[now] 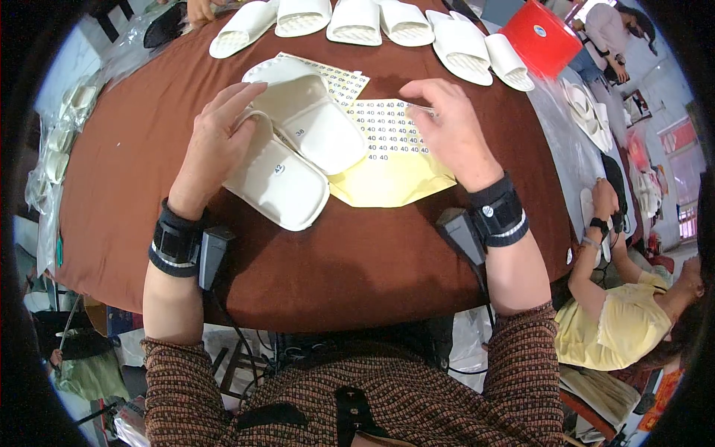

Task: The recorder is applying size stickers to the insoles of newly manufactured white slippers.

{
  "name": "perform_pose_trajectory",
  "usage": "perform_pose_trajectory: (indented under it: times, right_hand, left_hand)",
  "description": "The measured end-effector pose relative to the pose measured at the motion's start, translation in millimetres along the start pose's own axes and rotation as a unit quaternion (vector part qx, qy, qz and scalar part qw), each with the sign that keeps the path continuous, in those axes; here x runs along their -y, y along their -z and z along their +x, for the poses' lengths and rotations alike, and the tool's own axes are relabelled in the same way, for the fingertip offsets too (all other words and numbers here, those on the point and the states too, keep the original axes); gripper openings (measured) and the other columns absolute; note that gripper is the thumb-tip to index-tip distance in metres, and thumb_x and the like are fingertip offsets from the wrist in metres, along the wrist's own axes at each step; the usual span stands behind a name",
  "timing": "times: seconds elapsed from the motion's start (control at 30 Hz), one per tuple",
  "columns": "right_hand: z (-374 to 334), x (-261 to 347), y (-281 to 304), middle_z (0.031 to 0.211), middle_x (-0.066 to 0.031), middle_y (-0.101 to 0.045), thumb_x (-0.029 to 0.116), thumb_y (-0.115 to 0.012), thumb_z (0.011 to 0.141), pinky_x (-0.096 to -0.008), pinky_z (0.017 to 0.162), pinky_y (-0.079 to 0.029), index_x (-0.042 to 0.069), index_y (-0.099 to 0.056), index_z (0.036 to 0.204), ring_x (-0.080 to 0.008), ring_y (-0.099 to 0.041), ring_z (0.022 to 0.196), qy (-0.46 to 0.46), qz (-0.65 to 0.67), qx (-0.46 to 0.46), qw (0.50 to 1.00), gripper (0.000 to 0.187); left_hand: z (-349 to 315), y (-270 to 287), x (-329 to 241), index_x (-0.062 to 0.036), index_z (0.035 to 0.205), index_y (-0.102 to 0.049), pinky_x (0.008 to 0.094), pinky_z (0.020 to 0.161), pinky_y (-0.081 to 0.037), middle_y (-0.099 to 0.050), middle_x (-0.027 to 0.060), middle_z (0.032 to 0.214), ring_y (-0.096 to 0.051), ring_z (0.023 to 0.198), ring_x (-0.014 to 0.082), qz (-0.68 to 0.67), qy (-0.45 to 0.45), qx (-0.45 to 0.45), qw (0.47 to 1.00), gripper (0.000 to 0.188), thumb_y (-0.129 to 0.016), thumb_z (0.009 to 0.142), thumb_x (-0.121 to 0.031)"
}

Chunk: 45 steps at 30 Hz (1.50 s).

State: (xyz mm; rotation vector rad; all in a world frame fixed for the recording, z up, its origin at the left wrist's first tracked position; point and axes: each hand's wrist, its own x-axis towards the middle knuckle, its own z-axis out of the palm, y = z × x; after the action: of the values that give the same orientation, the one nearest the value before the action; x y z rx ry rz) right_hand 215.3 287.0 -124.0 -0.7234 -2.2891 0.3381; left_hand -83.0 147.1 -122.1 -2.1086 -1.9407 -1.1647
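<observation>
Two white slippers lie side by side on the brown-covered table, soles up front: the nearer slipper [287, 201] and the farther slipper [331, 141], each with a small printed size label. My left hand [216, 141] is at their left end, fingers bent and thumb apart, close to the strap edge; whether it touches is unclear. My right hand [454, 130] hovers over the right side of a yellow label sheet [387, 179] bearing rows of printed stickers. Its thumb and forefinger are curved with a gap between them. Another printed sheet [346, 83] sits partly under the slippers.
A row of white slippers [354, 22] lines the far table edge, beside a red container [540, 37]. Bagged slippers [59, 141] lie at the left rim. A person in yellow [618, 320] works at the right; another hand [199, 11] shows at the far left.
</observation>
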Motion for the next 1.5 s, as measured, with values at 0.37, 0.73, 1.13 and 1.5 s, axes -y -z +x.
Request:
perform_pose_trajectory:
  times: [0.37, 0.73, 1.13, 1.5]
  right_hand:
    - [-16, 32, -27, 0.098, -0.0145, -0.067, 0.007, -0.062, 0.086, -0.0429, 0.086, -0.049, 0.006, -0.062, 0.113, -0.0341, -0.062, 0.095, 0.114, 0.081, 0.098, 0.985, 0.027]
    - [-8, 25, 0, 0.090, -0.0205, -0.067, 0.008, -0.058, 0.091, -0.0378, 0.072, -0.053, -0.002, -0.064, 0.103, -0.0339, -0.066, 0.080, 0.023, 0.068, 0.084, 0.994, 0.016]
    - [-12, 40, 20, 0.120, -0.0202, -0.056, 0.031, -0.074, 0.079, -0.0492, 0.093, -0.046, 0.004, -0.055, 0.123, -0.0409, -0.055, 0.110, 0.048, -0.052, 0.245, 0.967, 0.055]
    - [-19, 58, 11, 0.136, -0.0167, -0.045, 0.035, -0.076, 0.076, -0.0539, 0.098, -0.040, 0.012, -0.049, 0.134, -0.0381, -0.043, 0.125, 0.009, -0.096, 0.317, 0.943, 0.068]
  left_hand:
    - [0, 1, 9, -0.0090, 0.122, -0.066, 0.0416, 0.095, -0.049, -0.061, 0.0159, 0.129, -0.061, 0.112, 0.0349, 0.058, 0.020, -0.021, 0.998, 0.037, -0.059, 0.086, -0.010]
    - [-1, 8, -18, -0.0122, 0.124, -0.066, 0.0480, 0.107, -0.033, -0.056, 0.0136, 0.135, -0.048, 0.128, 0.0340, 0.172, -0.044, -0.023, 0.984, 0.040, -0.061, 0.084, -0.012]
    - [-13, 7, -74, -0.0102, 0.112, -0.067, 0.0489, 0.097, -0.038, -0.059, 0.0126, 0.121, -0.053, 0.112, 0.0328, 0.052, -0.152, 0.159, 0.974, 0.038, -0.076, 0.076, -0.015]
    - [-19, 0, -61, -0.0118, 0.109, -0.066, 0.0470, 0.094, -0.039, -0.058, 0.0106, 0.122, -0.053, 0.112, 0.0323, 0.050, -0.170, 0.171, 0.969, 0.035, -0.075, 0.076, -0.017]
